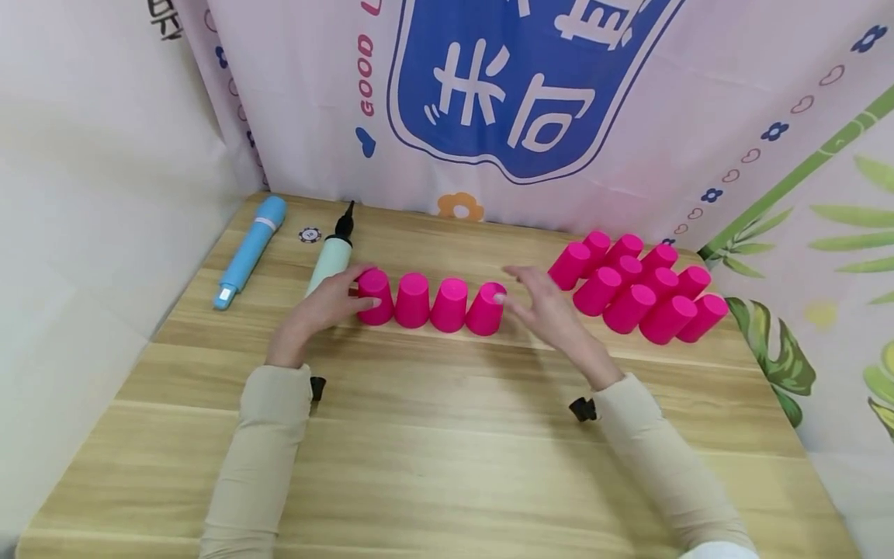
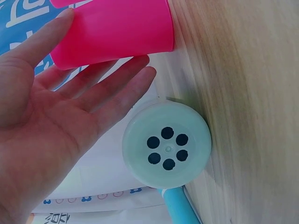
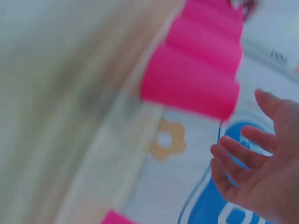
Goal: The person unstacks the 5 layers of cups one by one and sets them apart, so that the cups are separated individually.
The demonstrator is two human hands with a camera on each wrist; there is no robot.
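Observation:
Several pink cups stand upside down in a straight row, side by side. At the row's left end, my left hand (image 1: pixel 328 299) lies around the outermost cup (image 1: pixel 375 299), thumb across its front and fingers behind. The left wrist view shows those fingers fairly straight, with the thumb tip at the cup (image 2: pixel 117 32). My right hand (image 1: pixel 548 307) is beside the right-end cup (image 1: pixel 485 310), thumb overlapping its top in the head view. In the right wrist view its relaxed, spread fingers (image 3: pixel 243 158) hold nothing, and a gap shows between them and the cup (image 3: pixel 189 84).
More pink cups (image 1: pixel 628 310) stand grouped at the back right. Behind my left hand lies a mint-green hand pump (image 1: pixel 331 260) with a black nozzle. A light blue cylindrical tool (image 1: pixel 250 252) and a small round chip (image 1: pixel 310 234) lie farther left. A printed curtain (image 1: pixel 300 116) hangs behind the table.

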